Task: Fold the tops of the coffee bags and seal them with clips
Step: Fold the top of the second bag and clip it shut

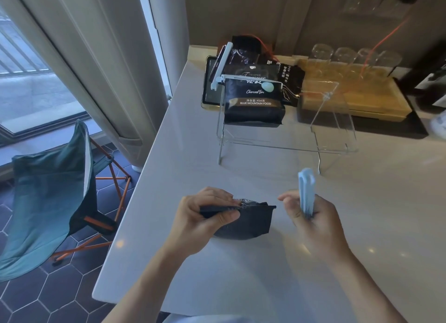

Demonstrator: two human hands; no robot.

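Foil coffee bag (pixel 243 222), low centre of frame, looks light and crinkly, best held along its stiff folded top, which the left hand (pixel 204 220) pinches. Right hand (pixel 311 219) is closed around a pale blue clip (pixel 307 191). Smooth white counter (pixel 241 274); window upper left.

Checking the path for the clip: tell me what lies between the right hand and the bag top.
Nothing. In the head view, only bare white countertop shows in the gap between the right hand, holding the blue clip, and the coffee bag pinched by the left hand.
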